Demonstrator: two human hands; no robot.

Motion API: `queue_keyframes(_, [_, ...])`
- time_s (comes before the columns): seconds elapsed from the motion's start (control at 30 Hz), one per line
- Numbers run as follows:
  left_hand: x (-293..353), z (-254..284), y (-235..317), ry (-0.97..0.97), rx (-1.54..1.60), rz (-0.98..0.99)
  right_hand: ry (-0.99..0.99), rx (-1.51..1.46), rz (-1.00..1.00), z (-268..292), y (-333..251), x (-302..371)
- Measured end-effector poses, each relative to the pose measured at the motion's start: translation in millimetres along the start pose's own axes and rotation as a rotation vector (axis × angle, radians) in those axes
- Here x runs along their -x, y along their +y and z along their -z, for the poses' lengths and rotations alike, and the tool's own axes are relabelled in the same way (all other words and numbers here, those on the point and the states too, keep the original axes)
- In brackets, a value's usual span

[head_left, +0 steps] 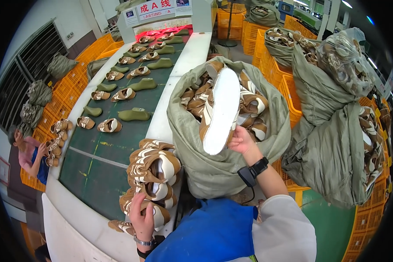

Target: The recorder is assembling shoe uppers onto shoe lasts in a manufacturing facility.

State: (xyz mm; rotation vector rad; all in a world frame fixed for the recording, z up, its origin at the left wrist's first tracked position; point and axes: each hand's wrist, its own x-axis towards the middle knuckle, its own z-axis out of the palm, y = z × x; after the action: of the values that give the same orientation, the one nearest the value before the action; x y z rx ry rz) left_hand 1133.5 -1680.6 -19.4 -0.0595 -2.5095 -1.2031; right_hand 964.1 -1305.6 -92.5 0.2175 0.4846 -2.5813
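My right hand [241, 139] grips a brown and cream shoe upper [208, 115] by its edge, turned so its flat white underside faces up. That upper is above an open grey-green woven sack [187, 153] filled with more brown and cream uppers [253, 102]. My left hand [142, 218] rests at a stacked row of similar shoe uppers [155, 168] along the near edge of the conveyor, its thumb apart from the fingers. Whether its fingertips touch the uppers I cannot tell.
Green shoe lasts [134, 114] and paired uppers lie in rows on the dark green conveyor belt [91, 161]. A person [32, 153] works at its left side. Full sacks [323, 153] and orange crates [289, 94] crowd the right.
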Motion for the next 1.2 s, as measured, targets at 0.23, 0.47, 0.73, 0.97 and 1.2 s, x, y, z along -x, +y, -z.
queue_keyframes(0.23, [-32,-34,42,-0.227,0.386,-0.064,-0.027,1.060,0.170,-104,116,36])
queue_keyframes(0.47, [-19,-35,21,0.099,0.822,0.275,-0.722,1.238,-0.142,-122,96,44])
queue_keyframes(0.73, [10,20,-27,0.197,1.026,0.459,1.320,2.212,0.901,40,-143,-15])
queue_keyframes(0.97, [34,25,-19,0.249,0.948,0.484,0.755,2.330,0.665,86,-78,-53])
queue_keyframes(1.2, [31,20,8,0.273,0.883,0.473,0.615,2.482,-0.024,95,-37,-88])
